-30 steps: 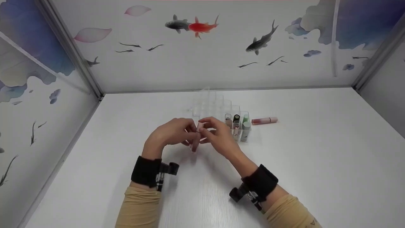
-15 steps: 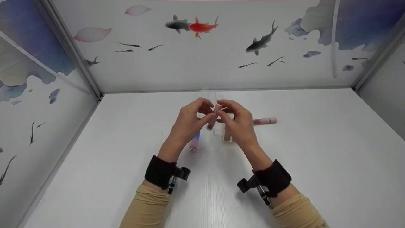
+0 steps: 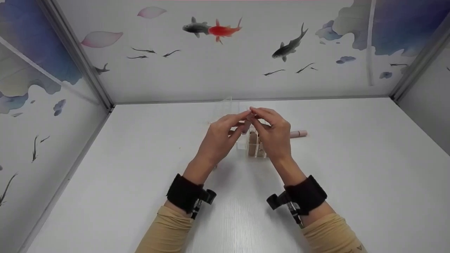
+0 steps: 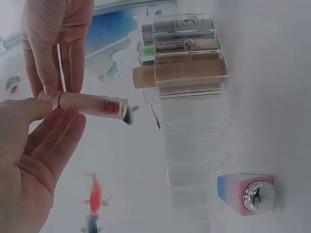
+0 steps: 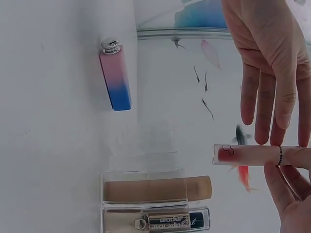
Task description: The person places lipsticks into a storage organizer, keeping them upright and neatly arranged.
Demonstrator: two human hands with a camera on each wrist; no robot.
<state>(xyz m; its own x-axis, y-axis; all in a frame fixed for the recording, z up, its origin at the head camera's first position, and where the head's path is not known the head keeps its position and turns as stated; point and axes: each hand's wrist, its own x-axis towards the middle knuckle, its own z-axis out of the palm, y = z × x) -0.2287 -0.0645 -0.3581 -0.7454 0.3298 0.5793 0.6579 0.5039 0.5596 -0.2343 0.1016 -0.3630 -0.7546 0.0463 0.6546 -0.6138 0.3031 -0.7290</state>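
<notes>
A slim lip gloss tube with a frosted pink body and a black ring below its cap is held up in front of the organizer. My right hand pinches it at the cap end. The fingertips of my left hand meet the same end from the other side, thumb beside the body. In the left wrist view the tube shows a small dark outline near its reddish end. Beneath the hands, a square blue-and-pink lipstick with a silver end is on the table, mostly covered by my left hand in the head view.
A clear stepped organizer stands behind the hands. Its right side holds several cosmetics, among them a tan tube and a labelled bottle. Another pink tube lies on the table to the right. Printed walls enclose the white table.
Both hands have moved up and right with the lip gloss, away from the blue-and-pink lipstick. My left fingertips have come up to the cap end beside the right ones.
</notes>
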